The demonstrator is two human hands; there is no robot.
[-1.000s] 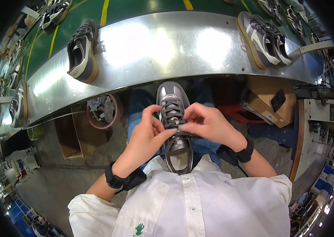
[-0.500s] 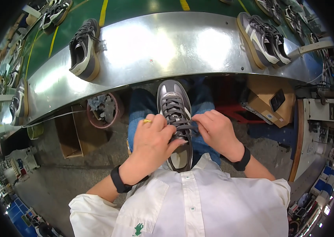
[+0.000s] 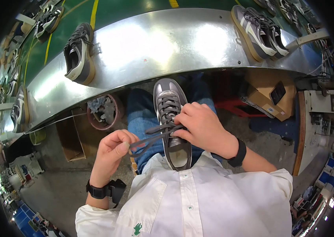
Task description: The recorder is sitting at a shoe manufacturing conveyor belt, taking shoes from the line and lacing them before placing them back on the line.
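A grey sneaker point(image 3: 169, 94) with white side stripes rests on my lap, toe pointing away from me. Its dark grey shoelace point(image 3: 151, 139) stretches from the upper eyelets out to the left. My left hand point(image 3: 113, 148) is closed on that lace, left of the shoe, pinching it between thumb and fingers. My right hand point(image 3: 200, 128) lies over the top of the lacing, thumb and forefinger pinched on the lace near the tongue. The exact grip under the right fingers is partly hidden.
A metal ledge point(image 3: 143, 47) runs across in front of me, holding a single sneaker point(image 3: 81, 55) at left and a pair point(image 3: 259, 33) at right. Beyond lies a green conveyor belt point(image 3: 115, 10). Below stand a pink bucket point(image 3: 104, 112) and a cardboard box with a phone point(image 3: 278, 93).
My left hand has moved left and down, drawing the lace out from the shoe. My right hand has shifted left onto the lacing.
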